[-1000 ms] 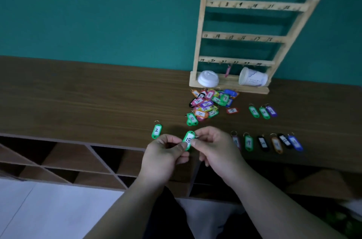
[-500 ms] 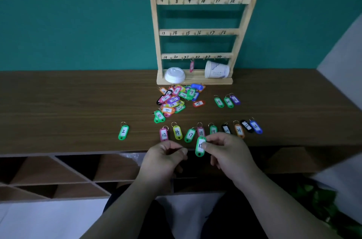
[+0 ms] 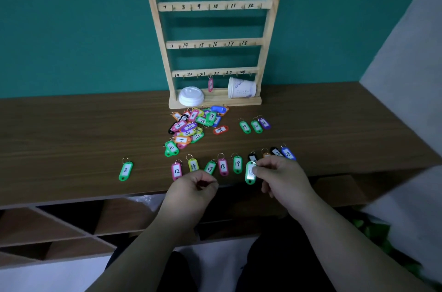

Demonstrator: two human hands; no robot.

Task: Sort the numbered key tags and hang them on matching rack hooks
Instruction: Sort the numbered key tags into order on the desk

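one green tag (image 3: pixel 250 173) pinched at its upper end by my right hand (image 3: pixel 284 179), thumb and forefinger, low over desk (image 3: pixel 71 136) near front edge, just beside green 19 (image 3: pixel 237 164). number blurred: read it first, lay flat in matching gap of row, ring toward rack (image 3: pixel 212 44), don't nudge neighbours. left hand (image 3: pixel 191 187) fingers curled in, nothing visible inside.

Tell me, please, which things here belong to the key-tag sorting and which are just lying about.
Job: wooden rack; pink tag hanging on it; tag pile; sorted tag row; green tag pinched by the right hand.
Lying about: white lid; paper cup, both on the rack's base.
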